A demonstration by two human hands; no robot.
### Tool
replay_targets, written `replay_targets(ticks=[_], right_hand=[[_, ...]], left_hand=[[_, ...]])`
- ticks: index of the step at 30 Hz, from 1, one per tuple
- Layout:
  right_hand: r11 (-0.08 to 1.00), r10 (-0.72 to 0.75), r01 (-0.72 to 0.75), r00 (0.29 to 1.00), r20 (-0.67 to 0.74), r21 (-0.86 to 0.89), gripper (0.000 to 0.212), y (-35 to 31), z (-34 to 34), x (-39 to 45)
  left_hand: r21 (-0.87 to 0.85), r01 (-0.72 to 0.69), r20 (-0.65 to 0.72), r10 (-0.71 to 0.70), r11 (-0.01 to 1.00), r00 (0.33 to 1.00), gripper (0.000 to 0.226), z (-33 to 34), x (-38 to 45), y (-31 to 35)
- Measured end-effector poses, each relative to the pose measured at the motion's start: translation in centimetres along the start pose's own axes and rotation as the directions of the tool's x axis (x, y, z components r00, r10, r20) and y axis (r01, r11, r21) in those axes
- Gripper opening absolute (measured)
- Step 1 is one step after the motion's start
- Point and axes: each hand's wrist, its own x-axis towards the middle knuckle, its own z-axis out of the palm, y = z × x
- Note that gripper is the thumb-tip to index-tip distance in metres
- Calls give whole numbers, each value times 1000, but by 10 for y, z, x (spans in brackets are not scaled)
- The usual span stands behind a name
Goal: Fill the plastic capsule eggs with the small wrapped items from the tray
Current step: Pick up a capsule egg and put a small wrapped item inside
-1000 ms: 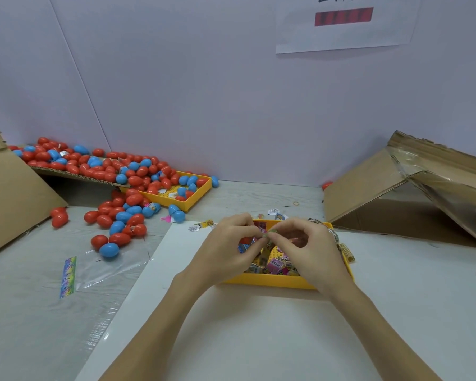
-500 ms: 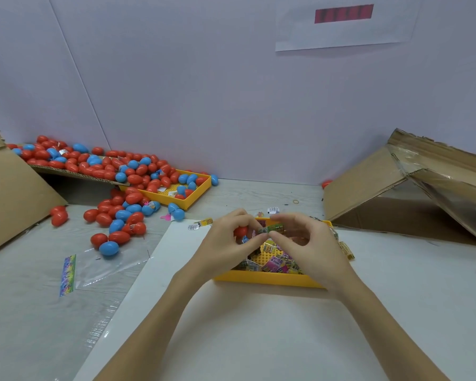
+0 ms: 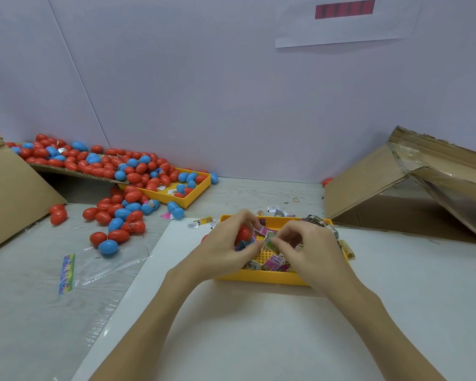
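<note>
Centre of frame: yellow tray [image 3: 261, 279] of small wrapped items [image 3: 272, 263], contents largely hidden behind both hands. Left hand [image 3: 223, 251], fingers curled round a red capsule egg [image 3: 243, 234], only partly visible. Right hand [image 3: 311, 251], fingers pinching a green-wrapped item [image 3: 270, 241] just beside the egg. Left of frame: loose red and blue eggs [image 3: 116, 213] on the worktop [image 3: 248, 196]; second yellow tray [image 3: 195, 195]. Whether the held egg is a half or whole cannot be told.

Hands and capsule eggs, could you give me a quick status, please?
Left hand grips red plastic egg half. Right hand pinches small green wrapped item over yellow plastic tray. Nothing blocking.
</note>
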Motion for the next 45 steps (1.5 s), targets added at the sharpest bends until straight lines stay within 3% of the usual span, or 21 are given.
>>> replay_targets(ticks=[3,6,10,13,19,27,32,35,45], right_hand=[[978,120,-97,986,-115,184,19,2,-3,1],[916,213,-157,970,-116,368,13,2,-5,3],[904,192,-125,973,-126,409,17,0,-4,3],[918,181,-115,973,-144,379,19,-1,-1,2],[932,164,-98,973,-166,349,20,-2,-2,1],[922,168,-94,971,-168,376,14,-3,0,0],[826,241,-158,967,-85,542,4,-6,1,2],[737,287,-213,958,-11,642,9,-8,1,2],[687,302,-225,953,10,690,13,-11,5,-1]], left_hand=[[-313,188,52,-180,931,982,22,-9,2,3],[-413,149,42,-145,898,989,27,-18,-1,2],[-512,92,6,-103,854,995,43,-17,-3,6],[-517,69,-18,-91,853,996,44,-12,0,8],[-582,58,-25,-89,811,996,25,-5,-2,13],[-570,122,-19,-162,812,987,19,-3,-1,16],[-610,102,-34,-155,786,987,20,-1,0,14],[-617,84,-57,-151,783,987,22,-1,1,14],[-621,44,-83,-121,783,989,23,-1,1,13]])
